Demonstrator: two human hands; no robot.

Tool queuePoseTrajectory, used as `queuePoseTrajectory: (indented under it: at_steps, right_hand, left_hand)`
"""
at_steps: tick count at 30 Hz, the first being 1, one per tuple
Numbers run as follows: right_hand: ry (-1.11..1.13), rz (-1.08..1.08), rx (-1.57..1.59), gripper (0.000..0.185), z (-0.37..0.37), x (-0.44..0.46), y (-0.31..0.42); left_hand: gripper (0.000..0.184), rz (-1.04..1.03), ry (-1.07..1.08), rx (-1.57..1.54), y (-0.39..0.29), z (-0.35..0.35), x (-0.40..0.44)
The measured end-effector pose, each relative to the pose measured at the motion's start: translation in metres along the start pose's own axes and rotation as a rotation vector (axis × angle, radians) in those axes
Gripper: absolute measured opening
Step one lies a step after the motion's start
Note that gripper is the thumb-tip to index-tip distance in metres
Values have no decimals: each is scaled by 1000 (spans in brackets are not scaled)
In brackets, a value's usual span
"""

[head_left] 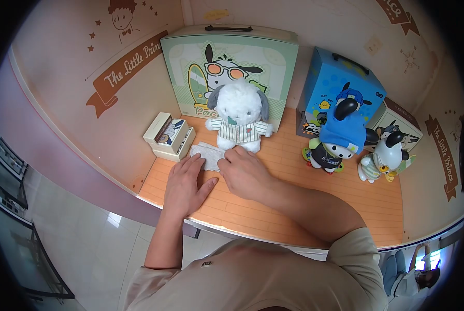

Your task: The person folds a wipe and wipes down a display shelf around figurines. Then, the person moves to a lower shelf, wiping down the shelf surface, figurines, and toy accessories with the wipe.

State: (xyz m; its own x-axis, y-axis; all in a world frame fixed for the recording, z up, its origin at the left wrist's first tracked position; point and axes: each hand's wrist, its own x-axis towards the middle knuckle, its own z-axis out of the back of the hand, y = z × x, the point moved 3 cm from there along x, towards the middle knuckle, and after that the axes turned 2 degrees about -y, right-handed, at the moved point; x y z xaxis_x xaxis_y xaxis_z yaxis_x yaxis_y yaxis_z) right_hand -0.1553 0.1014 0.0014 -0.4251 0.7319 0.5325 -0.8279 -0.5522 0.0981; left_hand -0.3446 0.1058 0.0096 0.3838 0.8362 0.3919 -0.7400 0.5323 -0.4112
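Observation:
A pale grey-white tissue (208,154) lies flat on the wooden shelf, directly before a white plush dog (237,111) with grey ears and a striped shirt. My left hand (186,185) rests on the tissue's left edge, fingers stretched out and thumb apart. At the right edge, the fingers of my right hand (245,173) are curled down and pinch the tissue near the plush's feet. The fingertips of the right hand are partly hidden by its own back.
Small cream boxes (171,136) are stacked at the left. Behind the plush stands a green carry box (278,67). To the right are a blue box (315,78), a blue-hatted figure (341,137) and a white figure (390,155). Partition walls (133,98) enclose the shelf.

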Motion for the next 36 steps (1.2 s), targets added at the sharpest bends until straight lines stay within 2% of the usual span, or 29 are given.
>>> queuePoseTrajectory:
  at_steps: [14,18,23,34,36]
  right_hand:
    - [49,83,11,9,11,-7,15]
    - [96,110,62,12,18,-17,36]
    - [23,199,206,14,20,-31,63]
    - [52,302,234,15,34,-51,77]
    - [70,276,195,13,35,-52,70]
  left_hand:
    - [38,6,-84,-17,-7,10,-13]
    - [25,7,-154,-46,-8,11,-31]
    - [19,60,-264,-175,-6,17,-67]
    - [19,198,-314,-304,-18,16,-104]
    - [20,157,-274,-169,-30,17,-100]
